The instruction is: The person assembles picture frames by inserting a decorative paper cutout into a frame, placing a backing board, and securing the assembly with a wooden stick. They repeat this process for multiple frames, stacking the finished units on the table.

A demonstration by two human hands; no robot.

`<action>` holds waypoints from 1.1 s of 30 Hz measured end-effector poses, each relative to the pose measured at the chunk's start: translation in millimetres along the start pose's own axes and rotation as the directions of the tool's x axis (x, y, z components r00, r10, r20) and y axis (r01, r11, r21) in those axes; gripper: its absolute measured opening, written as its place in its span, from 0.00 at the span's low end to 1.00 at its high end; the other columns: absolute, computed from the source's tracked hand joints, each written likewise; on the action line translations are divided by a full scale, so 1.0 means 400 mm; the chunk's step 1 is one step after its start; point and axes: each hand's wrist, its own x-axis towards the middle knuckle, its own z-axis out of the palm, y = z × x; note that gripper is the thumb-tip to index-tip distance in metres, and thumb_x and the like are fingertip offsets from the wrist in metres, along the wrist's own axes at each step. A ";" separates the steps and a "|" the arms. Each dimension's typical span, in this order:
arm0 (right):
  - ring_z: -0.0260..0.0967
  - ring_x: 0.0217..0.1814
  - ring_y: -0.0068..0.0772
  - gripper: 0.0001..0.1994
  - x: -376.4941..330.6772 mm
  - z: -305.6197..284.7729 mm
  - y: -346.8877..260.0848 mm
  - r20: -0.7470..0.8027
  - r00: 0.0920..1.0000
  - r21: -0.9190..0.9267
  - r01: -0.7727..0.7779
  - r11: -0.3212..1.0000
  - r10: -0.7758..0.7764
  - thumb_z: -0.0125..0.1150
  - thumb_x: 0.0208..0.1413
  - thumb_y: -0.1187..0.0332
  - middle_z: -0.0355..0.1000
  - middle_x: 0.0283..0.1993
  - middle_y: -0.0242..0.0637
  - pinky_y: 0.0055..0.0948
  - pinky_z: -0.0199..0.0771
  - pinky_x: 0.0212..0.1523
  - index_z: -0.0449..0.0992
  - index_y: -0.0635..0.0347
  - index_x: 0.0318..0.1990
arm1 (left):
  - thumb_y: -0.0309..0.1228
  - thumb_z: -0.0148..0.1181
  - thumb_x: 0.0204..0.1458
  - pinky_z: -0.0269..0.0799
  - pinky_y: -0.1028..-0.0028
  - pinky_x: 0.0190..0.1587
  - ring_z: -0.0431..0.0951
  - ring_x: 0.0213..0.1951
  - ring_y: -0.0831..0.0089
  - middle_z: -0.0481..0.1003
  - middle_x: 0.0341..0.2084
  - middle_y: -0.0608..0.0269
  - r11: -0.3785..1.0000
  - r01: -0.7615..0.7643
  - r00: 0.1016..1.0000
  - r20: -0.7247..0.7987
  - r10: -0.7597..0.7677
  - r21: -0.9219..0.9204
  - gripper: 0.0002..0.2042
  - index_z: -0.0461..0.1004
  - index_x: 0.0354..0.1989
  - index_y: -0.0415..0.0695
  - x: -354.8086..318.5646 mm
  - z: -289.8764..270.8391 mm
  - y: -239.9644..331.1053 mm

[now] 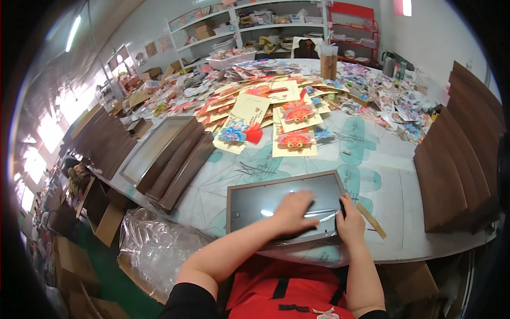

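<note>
A brown rectangular picture frame (229, 209) lies at the table's near edge, its dark glossy panel facing up and reflecting light. My left hand (295, 211) is over the panel, fingers stretched toward the right and slightly smeared by motion. Around the frame's right side my right hand (350, 222) is closed, gripping the edge. Beside that hand, a narrow yellowish flat strip (372, 220) rests on the table.
Brown frames stand stacked at the right (451, 165); more frames (175, 159) lie at the left. Ahead are cream cards (249, 112) with red and blue fish-like decorations. Clear plastic wrap (154, 247) hangs by the near left edge. Shelves (281, 26) line the back wall.
</note>
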 end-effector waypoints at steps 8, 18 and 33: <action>0.66 0.57 0.46 0.19 0.006 0.004 0.011 0.015 1.000 0.036 -0.013 0.999 0.013 0.57 0.52 0.65 0.63 0.62 0.39 0.38 0.69 0.51 0.71 0.55 0.52 | 0.50 0.64 0.41 0.43 0.38 0.61 0.55 0.64 0.53 0.63 0.58 0.55 0.999 0.000 0.992 0.129 -0.005 0.034 0.30 0.67 0.50 0.44 0.015 0.043 0.070; 0.66 0.57 0.45 0.18 0.005 0.002 0.005 0.010 1.000 0.031 -0.012 0.999 0.012 0.56 0.53 0.63 0.64 0.62 0.38 0.37 0.68 0.52 0.71 0.55 0.52 | 0.35 0.57 0.50 0.53 0.44 0.57 0.64 0.57 0.57 0.68 0.49 0.54 0.996 0.014 0.989 -0.146 -0.001 0.087 0.11 0.69 0.38 0.44 0.035 0.119 0.087; 0.66 0.57 0.46 0.17 -0.005 0.015 0.004 -0.003 1.000 -0.021 0.005 1.000 -0.005 0.47 0.56 0.70 0.63 0.62 0.38 0.37 0.68 0.52 0.71 0.57 0.53 | 0.21 0.49 0.55 0.65 0.79 0.25 0.65 0.21 0.77 0.65 0.20 0.67 -0.142 -0.677 0.397 -0.197 -0.896 -0.722 0.08 0.64 0.25 0.47 -0.668 -0.399 -0.432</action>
